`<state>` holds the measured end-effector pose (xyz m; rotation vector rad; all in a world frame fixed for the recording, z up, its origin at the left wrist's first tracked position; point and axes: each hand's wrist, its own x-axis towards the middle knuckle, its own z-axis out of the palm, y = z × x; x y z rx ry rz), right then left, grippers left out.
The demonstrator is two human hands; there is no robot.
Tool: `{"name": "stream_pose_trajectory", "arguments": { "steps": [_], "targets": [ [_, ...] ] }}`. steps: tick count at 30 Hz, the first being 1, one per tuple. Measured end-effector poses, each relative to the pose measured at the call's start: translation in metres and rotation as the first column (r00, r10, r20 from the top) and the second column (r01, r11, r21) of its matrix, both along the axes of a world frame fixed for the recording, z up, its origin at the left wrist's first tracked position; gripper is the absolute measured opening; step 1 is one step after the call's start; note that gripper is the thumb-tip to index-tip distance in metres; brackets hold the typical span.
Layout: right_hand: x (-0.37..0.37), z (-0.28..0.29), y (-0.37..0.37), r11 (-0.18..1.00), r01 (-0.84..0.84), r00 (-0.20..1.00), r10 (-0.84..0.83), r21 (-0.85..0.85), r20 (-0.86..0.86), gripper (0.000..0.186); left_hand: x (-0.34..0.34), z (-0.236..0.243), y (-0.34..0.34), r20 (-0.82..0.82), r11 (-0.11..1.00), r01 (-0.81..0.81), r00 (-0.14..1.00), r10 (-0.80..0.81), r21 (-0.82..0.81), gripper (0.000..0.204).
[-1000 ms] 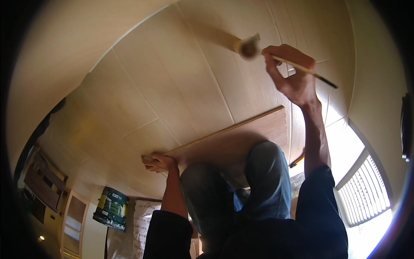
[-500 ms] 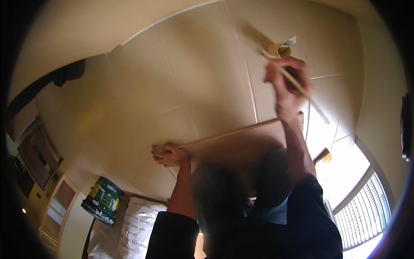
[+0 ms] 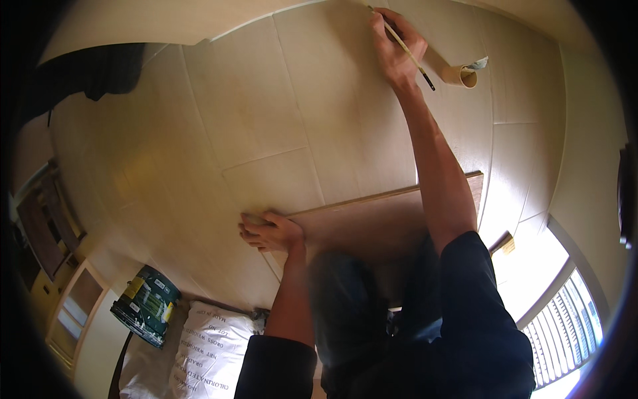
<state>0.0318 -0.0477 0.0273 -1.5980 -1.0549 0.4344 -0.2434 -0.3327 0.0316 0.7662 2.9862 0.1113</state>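
Observation:
Near the far edge of the floor, my right hand (image 3: pixel 402 46) is closed on a slim, pale pencil (image 3: pixel 405 50) with a black end. Its other end reaches the base of the wall. To the right of that hand, a short tan roll (image 3: pixel 463 76) with a pale flap sits on the floor. My left hand (image 3: pixel 272 233) is down by the left end of a flat wooden board (image 3: pixel 359 223), its fingers curled; a small greyish thing seems to show between thumb and fingers, too unclear to name. My knees partly cover the board.
A green bucket (image 3: pixel 146 302) with paint smears stands at lower left, beside a white printed sack (image 3: pixel 206 349). Dark cloth (image 3: pixel 100 76) hangs in at upper left. A small wooden piece (image 3: pixel 503 243) lies to the right, near a bright louvred panel (image 3: pixel 561 339).
My right hand has moved from beside the tan roll up and left to the wall base, carrying the pencil. My left hand stays by the board's end. The view has shifted slightly.

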Motion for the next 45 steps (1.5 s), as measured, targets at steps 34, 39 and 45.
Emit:
{"name": "stream_pose_trajectory", "arguments": {
  "steps": [34, 39, 45],
  "targets": [
    [-0.0048, -0.0034, 0.0051, 1.0, -0.006, 0.989, 0.003, 0.023, 0.15, 0.017, -0.0004, -0.0092, -0.0027, -0.111, 1.0, 0.023, 0.994, -0.022, 0.011, 0.059],
    [-0.003, -0.0055, 0.0066, 1.0, -0.013, 0.981, 0.008, 0.026, 0.194, 0.018, 0.0, -0.0084, -0.0025, -0.101, 0.999, 0.024, 0.995, -0.022, 0.022, 0.059],
    [-0.005, -0.0077, 0.0065, 0.998, 0.049, 0.991, -0.054, 0.045, 0.125, 0.018, 0.0001, -0.0083, -0.0027, -0.097, 0.999, 0.033, 0.995, -0.029, 0.035, 0.059]
  ]
}}
